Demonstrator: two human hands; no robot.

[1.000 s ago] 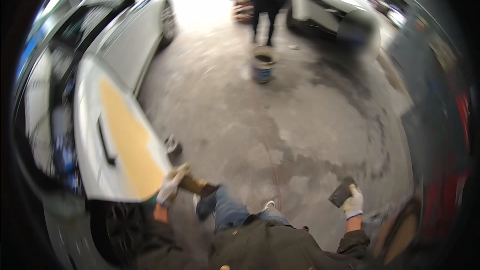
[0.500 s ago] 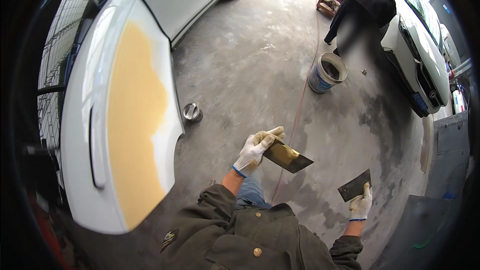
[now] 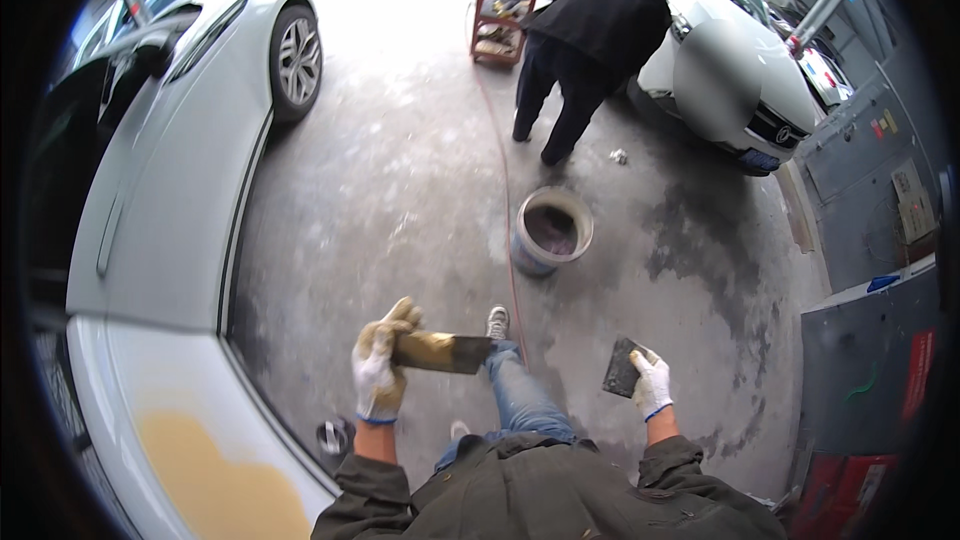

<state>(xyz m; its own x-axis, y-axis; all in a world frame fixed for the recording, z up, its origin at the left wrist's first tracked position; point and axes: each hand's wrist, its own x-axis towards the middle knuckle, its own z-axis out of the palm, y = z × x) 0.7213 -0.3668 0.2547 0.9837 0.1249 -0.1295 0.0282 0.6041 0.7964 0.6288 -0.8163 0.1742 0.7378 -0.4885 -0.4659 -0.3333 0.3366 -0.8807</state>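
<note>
My left hand (image 3: 380,372), in a stained white work glove, grips a flat dark rectangular plate (image 3: 468,356) by its left end. A smear of yellow-brown putty (image 3: 425,349) lies on top of the plate. My right hand (image 3: 653,382), gloved too, pinches a smaller dark spreader (image 3: 619,368) by its edge, well apart from the left hand. At the lower left is a white car panel (image 3: 110,340) with a broad patch of yellow filler (image 3: 205,475). Neither hand touches the panel.
A bucket (image 3: 532,258) with dark contents stands ahead, beside a thin reddish hose (image 3: 505,175). A metal can (image 3: 335,434) sits near the car. Farther off, a person in dark clothes (image 3: 600,25) bends by another white car (image 3: 800,90), near a red shelf cart (image 3: 482,20). Grey cabinets (image 3: 870,190) line the right.
My view has swung rightward and up, and I have moved toward the bucket. The filler-covered panel has slid to the lower left. Both hands keep their tools, and the left plate now lies more level.
</note>
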